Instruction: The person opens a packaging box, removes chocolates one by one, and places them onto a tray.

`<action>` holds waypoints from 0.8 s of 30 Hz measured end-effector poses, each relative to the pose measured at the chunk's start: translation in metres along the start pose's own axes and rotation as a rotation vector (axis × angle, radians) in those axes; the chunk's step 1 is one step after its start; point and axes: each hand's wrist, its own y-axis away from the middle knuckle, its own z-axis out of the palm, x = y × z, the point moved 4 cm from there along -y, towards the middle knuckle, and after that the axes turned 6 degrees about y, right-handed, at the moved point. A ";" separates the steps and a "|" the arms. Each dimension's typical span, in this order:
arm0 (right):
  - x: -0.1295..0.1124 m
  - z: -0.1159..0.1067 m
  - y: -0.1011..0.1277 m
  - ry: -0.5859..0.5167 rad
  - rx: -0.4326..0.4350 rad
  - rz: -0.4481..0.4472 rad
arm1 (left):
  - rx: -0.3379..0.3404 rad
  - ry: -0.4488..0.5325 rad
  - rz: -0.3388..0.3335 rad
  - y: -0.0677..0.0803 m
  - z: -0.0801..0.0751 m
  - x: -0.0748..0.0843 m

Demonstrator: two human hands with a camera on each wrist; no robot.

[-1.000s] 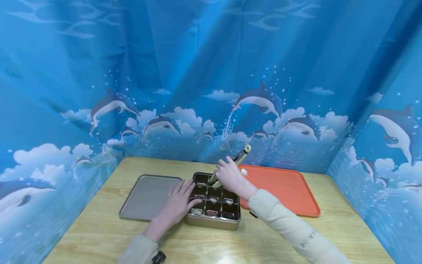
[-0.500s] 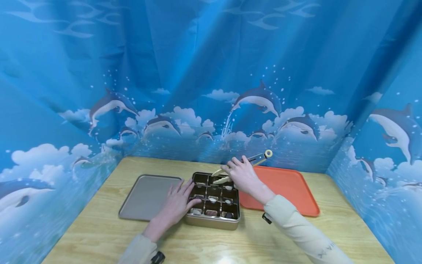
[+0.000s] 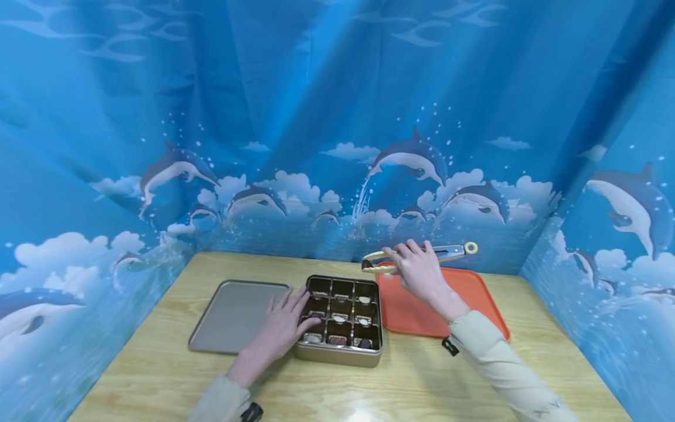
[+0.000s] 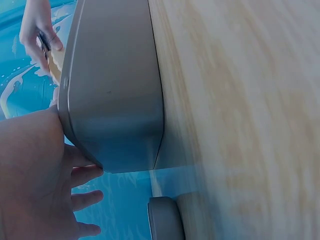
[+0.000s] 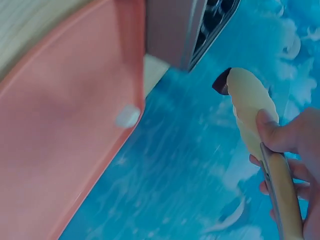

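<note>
My right hand (image 3: pixel 422 274) grips a pair of food tongs (image 3: pixel 451 252) with cream tips and a ring at the end. Pinched between the tips is a dark brown, chocolate-like piece (image 5: pixel 220 83), raised beyond the far right corner of a metal box (image 3: pixel 337 355). Dividers split this box into several compartments, some with small white or dark pieces (image 3: pixel 365 300) in them. My left hand (image 3: pixel 279 329) rests at the box's left rim with its fingers spread and straight. In the left wrist view, its fingertips lie right at the box's edge.
An orange tray (image 3: pixel 432 310) lies right of the box, with one small white piece (image 5: pixel 128 116) near its corner. To the left is a flat grey tray or lid (image 3: pixel 232 316). A dolphin-print curtain (image 3: pixel 327 117) closes off the table's back and sides.
The tongs have risen out of the box's back compartments and swung right, now with the dark piece showing in their tips. My left hand has stayed at the rim.
</note>
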 end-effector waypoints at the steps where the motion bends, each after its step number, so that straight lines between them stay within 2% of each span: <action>1: 0.006 0.001 0.003 -0.004 -0.008 0.020 | 0.001 0.002 0.000 0.000 0.000 0.000; 7: 0.040 0.014 0.022 0.016 -0.082 0.123 | 0.004 0.001 -0.001 0.000 0.000 0.000; 13: 0.064 0.032 0.040 0.046 -0.203 0.192 | 0.008 0.008 -0.002 -0.001 0.000 0.000; 19: 0.075 0.048 0.054 0.041 -0.342 0.227 | 0.003 0.003 0.005 0.000 0.000 0.001; 24: 0.077 0.058 0.058 0.046 -0.370 0.225 | 0.007 0.003 0.007 0.000 -0.001 0.001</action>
